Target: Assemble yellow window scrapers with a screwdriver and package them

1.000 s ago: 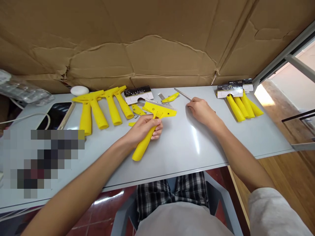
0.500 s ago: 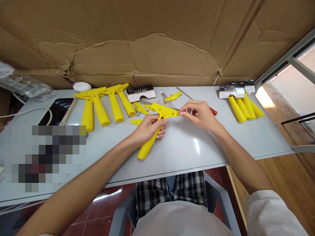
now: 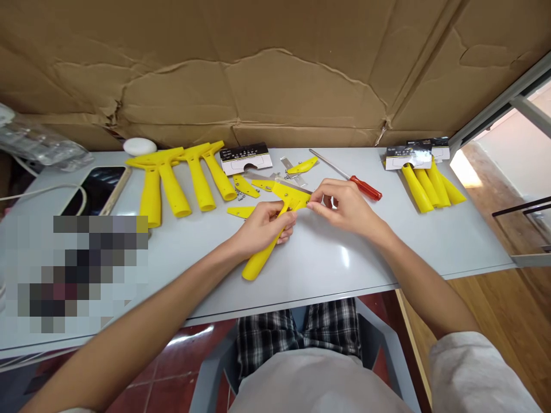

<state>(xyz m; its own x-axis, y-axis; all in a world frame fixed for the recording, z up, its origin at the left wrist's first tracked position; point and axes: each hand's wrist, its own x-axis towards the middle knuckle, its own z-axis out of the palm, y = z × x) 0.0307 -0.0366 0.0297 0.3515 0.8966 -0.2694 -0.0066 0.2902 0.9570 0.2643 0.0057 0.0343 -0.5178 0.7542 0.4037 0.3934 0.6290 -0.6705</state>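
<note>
A yellow scraper is gripped at its neck by my left hand, with the fingers wrapped round it. Its handle slants toward the table's front edge, and a metal blade lies along its head. At the right end of that head, my right hand is closed in a pinch on what looks like a small screw, largely hidden by the fingertips. Just beyond lie yellow cover plates, loose screws and blades. A red-handled screwdriver rests behind my right hand.
Several yellow scraper handles stand at the left, near a phone and a white oval object. Black-and-white cards lie at the back. More yellow handles with cards are at the right. Cardboard walls the rear.
My right fingertips have shifted slightly left, from the blade's end onto the screw hole area of the scraper's head. My left hand keeps its hold. The view has tilted slightly, showing more of the screwdriver.
</note>
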